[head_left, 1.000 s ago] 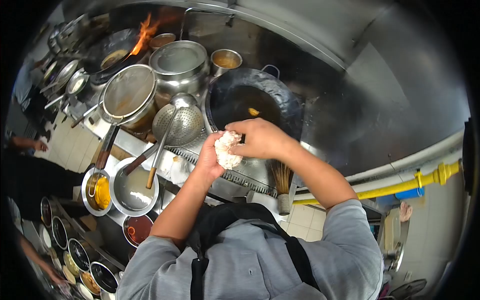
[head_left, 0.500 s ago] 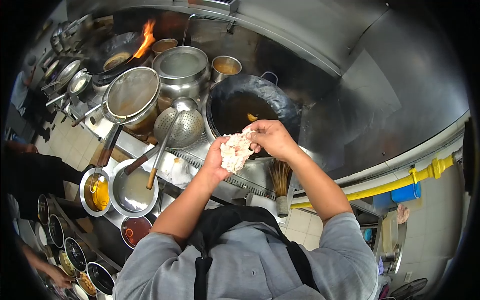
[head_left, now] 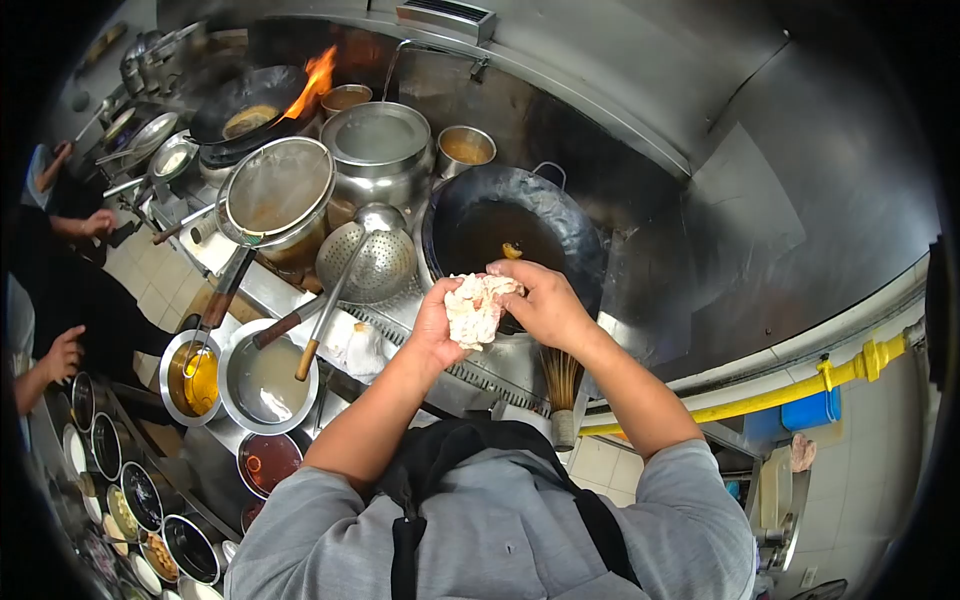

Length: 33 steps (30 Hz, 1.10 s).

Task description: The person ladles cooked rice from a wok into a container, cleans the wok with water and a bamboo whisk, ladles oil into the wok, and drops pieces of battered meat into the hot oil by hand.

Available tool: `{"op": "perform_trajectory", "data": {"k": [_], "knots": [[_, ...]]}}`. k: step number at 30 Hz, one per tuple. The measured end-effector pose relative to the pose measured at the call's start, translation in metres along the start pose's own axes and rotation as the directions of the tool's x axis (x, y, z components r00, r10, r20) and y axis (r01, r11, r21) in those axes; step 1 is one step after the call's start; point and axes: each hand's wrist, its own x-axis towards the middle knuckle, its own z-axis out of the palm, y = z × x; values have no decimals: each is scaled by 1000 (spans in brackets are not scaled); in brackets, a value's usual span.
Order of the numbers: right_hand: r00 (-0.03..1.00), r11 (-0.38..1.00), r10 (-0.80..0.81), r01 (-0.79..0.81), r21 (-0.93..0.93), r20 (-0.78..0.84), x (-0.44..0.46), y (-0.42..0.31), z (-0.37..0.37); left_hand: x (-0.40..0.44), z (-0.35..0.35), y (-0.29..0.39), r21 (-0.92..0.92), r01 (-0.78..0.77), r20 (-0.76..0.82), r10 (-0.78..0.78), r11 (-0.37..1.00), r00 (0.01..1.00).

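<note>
A pale, lumpy, coated piece of food [head_left: 474, 308] is held between my two hands at the near edge of a dark wok [head_left: 500, 225]. My left hand [head_left: 436, 325] supports it from the left, its palm and fingers against it. My right hand [head_left: 541, 300] pinches its upper right edge with thumb and fingers. Dark liquid lies in the wok, and a small golden piece [head_left: 511, 250] floats there just beyond my right hand.
A perforated strainer [head_left: 367, 265] with a ladle lies left of the wok. Nearby are a lidded pot [head_left: 376, 135], a bowl of yellow liquid [head_left: 192, 380] and a bamboo brush [head_left: 561, 400]. Flames [head_left: 317, 80] rise at a far-left wok. Co-workers' hands [head_left: 65, 352] show at left.
The pale food looks more spread out than one second ago, and my right hand has shifted to its upper right edge. At the left, co-workers' hands have moved.
</note>
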Motion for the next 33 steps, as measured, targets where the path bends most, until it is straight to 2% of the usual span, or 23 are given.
{"op": "perform_trajectory", "data": {"k": [1,2,3,4,5,7,8,11,12,13,15,16,17,19,20,23,24,25,28,31,33], "knots": [[1000,1000,-4,4,2,-1,2,-1,-2,1,-2,1,2,-4,0,4,1000,1000],[962,931,263,-274,243,75,5,-3,-7,2,-4,2,18,-11,13,10,1000,1000],[851,732,481,-523,437,212,9,-2,-12,3,-5,4,33,-18,26,17,999,1000],[815,540,545,-521,661,197,11,7,-15,4,-7,6,34,-23,29,23,999,999],[794,371,553,-507,778,253,13,13,-25,3,-9,7,7,-9,26,9,1000,1000],[832,8,464,-347,938,304,9,31,-38,1,-11,9,-21,4,23,-3,1000,1000],[847,-86,429,-307,948,314,7,38,-40,-1,-11,10,-9,-13,-7,13,1000,1000],[862,-125,405,-279,952,306,2,68,-37,-5,-15,12,-5,-20,-25,20,1000,999],[824,-74,481,-303,950,300,7,62,-38,-7,-14,13,7,-33,-49,33,999,998],[824,-78,483,-298,951,298,13,54,-38,-9,-14,14,21,-46,-71,47,999,996],[719,-88,654,-237,968,235,25,44,-38,-11,-15,15,13,-40,-71,41,999,997],[707,-38,686,-202,979,173,28,51,-35,-12,-15,16,12,-48,-75,49,999,996],[707,-41,686,-199,979,172,28,65,-32,-13,-16,17,11,-56,-79,57,998,995],[774,26,624,-164,986,112,33,81,-31,-14,-17,19,22,-63,-81,65,998,995],[723,89,687,-194,977,80,35,89,-32,-15,-17,20,30,-70,-82,72,997,994],[703,20,700,-197,980,127,40,99,-39,-18,-19,24,36,-71,-61,73,997,995],[687,106,723,-215,971,73,45,97,-38,-20,-19,25,32,-66,-39,67,997,997],[687,104,723,-217,971,76,48,94,-38,-21,-19,25,30,-67,-41,69,997,997],[680,252,733,-236,939,-25,57,89,-36,-23,-21,27,38,-97,-54,99,995,994],[707,239,707,-229,944,-8,61,91,-31,-26,-25,30,14,-109,-77,110,994,991],[702,245,712,-253,936,3,63,103,-23,-28,-27,32,14,-107,-39,107,994,993]]}}
